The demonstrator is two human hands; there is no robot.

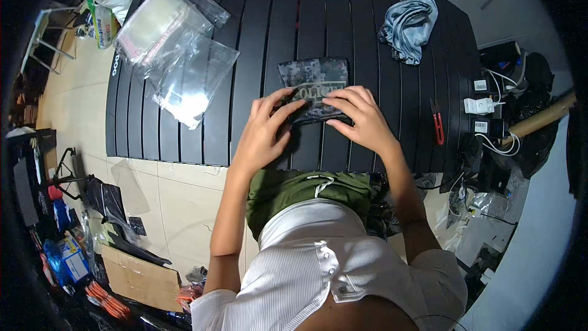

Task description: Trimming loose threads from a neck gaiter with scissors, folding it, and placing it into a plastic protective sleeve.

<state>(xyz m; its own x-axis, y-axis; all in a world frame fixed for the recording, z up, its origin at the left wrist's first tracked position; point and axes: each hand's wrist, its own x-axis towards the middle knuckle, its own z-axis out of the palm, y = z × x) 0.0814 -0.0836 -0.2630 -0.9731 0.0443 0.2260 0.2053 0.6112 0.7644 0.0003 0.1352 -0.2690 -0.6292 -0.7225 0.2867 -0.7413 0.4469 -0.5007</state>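
A folded piece of grey-and-dark camouflage cloth (313, 73) with pale printed lettering lies flat on the black slatted table (257, 18) in front of me. My left hand (264, 127) rests its fingertips on the cloth's left side, fingers apart and gripping nothing. From the other side, my right hand (365, 124) lays its spread fingers over the cloth's right part and lower edge. Both hands hide parts of the print and of the cloth's near edge.
Clear plastic bags (199, 67) lie in an overlapping pile at the far left. A crumpled grey-blue cloth (411, 27) sits at the far right. Red-handled snips (438, 125) lie near the right edge, beside white plugs and cables (481, 106). Cardboard (141, 279) is on the floor.
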